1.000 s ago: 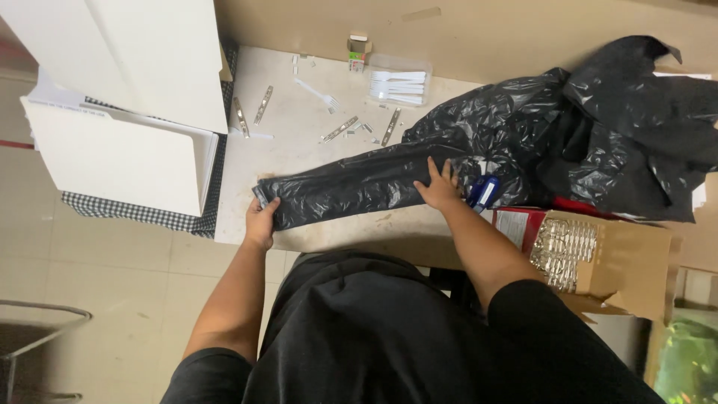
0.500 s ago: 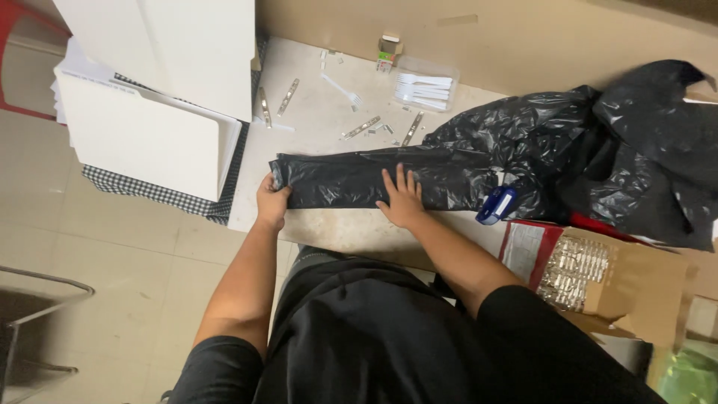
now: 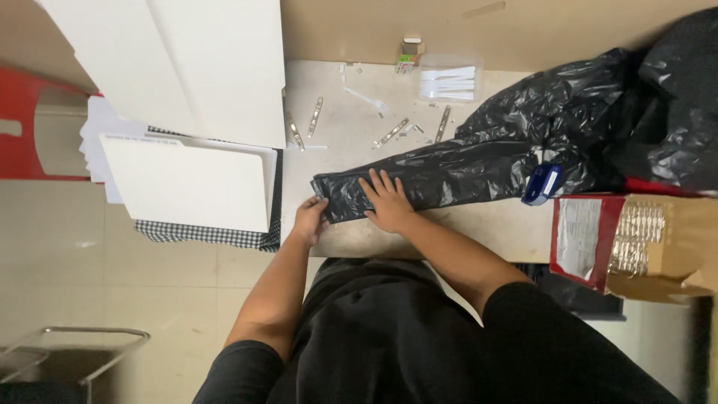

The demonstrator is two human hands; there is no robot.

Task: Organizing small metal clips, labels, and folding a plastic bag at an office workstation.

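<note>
A long folded black plastic bag (image 3: 449,176) lies across the beige table (image 3: 479,232) in front of me. My left hand (image 3: 309,219) grips its left end at the table's near edge. My right hand (image 3: 387,200) lies flat on the bag a little to the right, fingers spread and pressing it down. The bag's far end runs into a heap of crumpled black plastic (image 3: 598,127) at the right.
A blue stapler-like object (image 3: 541,184) rests on the bag. Small metal strips (image 3: 393,132) and a clear box of white cutlery (image 3: 449,78) lie on the table. White folders (image 3: 187,179) over a checked cloth sit left. An open cardboard box (image 3: 643,239) stands right.
My right hand has slid left along the bag toward my left hand. The view has shifted, so the table and bag appear further right.
</note>
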